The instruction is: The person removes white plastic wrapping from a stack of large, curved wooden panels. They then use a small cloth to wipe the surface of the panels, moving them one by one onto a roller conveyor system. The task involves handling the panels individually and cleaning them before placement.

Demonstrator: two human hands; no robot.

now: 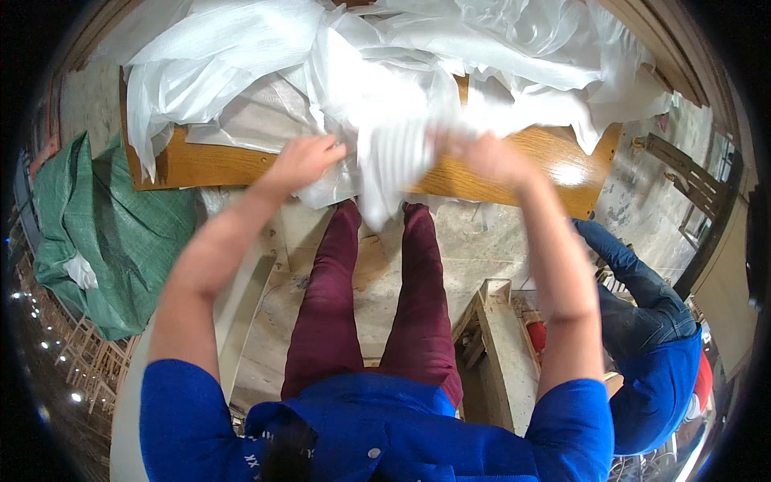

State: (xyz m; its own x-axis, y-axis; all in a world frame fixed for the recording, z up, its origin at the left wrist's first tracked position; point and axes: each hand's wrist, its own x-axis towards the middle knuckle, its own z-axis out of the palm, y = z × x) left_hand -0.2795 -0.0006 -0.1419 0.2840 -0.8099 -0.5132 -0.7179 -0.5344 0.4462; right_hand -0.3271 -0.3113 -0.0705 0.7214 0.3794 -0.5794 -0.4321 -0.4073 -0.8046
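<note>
A thin white packing sheet [393, 145], like foam wrap, lies in loose folds over a varnished brown wooden board [213, 158] in front of me. My left hand [305, 163] is closed at the near edge of the sheet, with its fingertips pinched on a fold. My right hand [478, 154] is over the sheet to the right, and motion smears its fingers, so its grip cannot be made out. Between my hands, a strip of the sheet hangs over the board's near edge and is also blurred. Board surface shows at both ends.
At the left is a green woven sack [120, 233]. A person in blue [654, 377] bends at the lower right, beside a pale wooden frame [502, 353]. Some metal hardware [683, 173] lies at the right. My legs stand close to the board over a stained floor [482, 241].
</note>
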